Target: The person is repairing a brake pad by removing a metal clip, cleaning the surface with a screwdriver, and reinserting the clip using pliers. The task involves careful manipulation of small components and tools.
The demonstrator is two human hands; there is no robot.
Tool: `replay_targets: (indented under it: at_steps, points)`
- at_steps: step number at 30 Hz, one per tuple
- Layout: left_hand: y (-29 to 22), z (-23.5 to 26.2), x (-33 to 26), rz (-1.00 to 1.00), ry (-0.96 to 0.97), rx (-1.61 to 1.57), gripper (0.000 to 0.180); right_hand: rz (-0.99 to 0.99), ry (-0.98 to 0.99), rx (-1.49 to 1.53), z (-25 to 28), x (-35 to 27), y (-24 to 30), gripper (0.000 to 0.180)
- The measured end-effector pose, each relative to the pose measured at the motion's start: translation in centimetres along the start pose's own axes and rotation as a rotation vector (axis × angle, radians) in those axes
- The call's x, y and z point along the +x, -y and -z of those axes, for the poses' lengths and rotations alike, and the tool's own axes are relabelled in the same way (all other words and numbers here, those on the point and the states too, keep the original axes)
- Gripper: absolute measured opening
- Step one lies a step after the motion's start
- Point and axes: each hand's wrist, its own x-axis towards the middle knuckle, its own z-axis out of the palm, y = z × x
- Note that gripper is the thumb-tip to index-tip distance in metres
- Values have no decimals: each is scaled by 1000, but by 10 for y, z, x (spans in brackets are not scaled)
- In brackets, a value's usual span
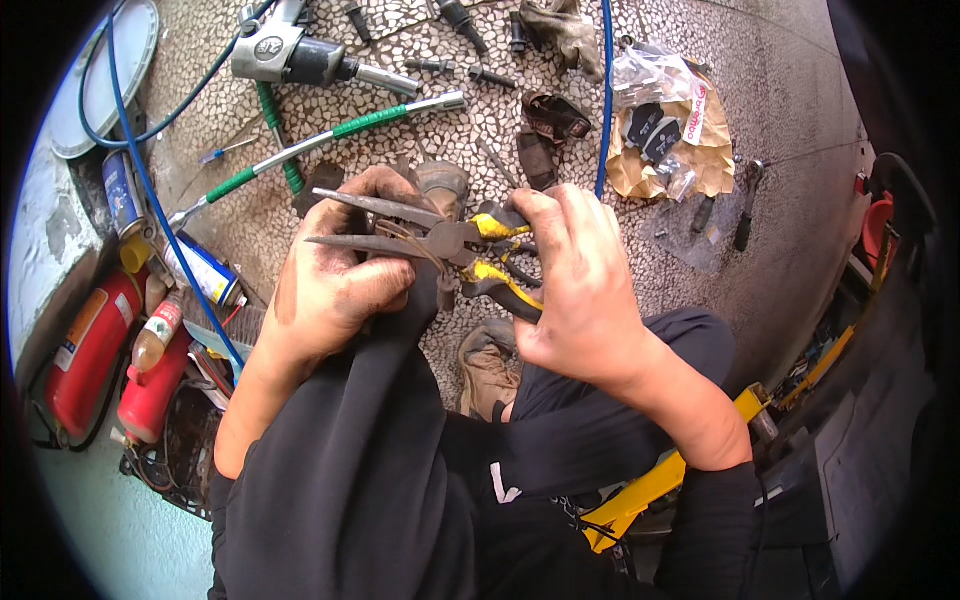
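My right hand (585,285) grips the yellow-and-black handles of a pair of long-nose pliers (445,240). Their long grey jaws are spread apart and point left, across my left hand (335,270). That hand is closed, with thumb and fingers curled round a small dark part that is mostly hidden behind the fingers and pliers. A thin brown bent wire (405,235) shows between the jaws, by the left fingertips. Just below the pliers' pivot a small dark end piece (447,292) hangs; what it belongs to is unclear.
Beyond my hands lie an impact wrench (290,55), a green-gripped bar (370,122), several bolts (430,66) and worn brake pads (540,160). Packaged brake pads (655,135) rest on brown paper at right. Spray cans (205,270) and red extinguishers (95,340) stand left; a blue hose (607,90) crosses the floor.
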Motion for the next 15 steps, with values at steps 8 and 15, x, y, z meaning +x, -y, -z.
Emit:
replay_targets:
  at_steps: [8, 15]
  points:
    - [-3, 0, 2, -195, -13, 255, 34, 10, -1, 8, 6, 0, 2, 80]
    - [-3, -1, 1, -49, 6, 65, 37, -3, -18, -15, 1, 2, 0, 80]
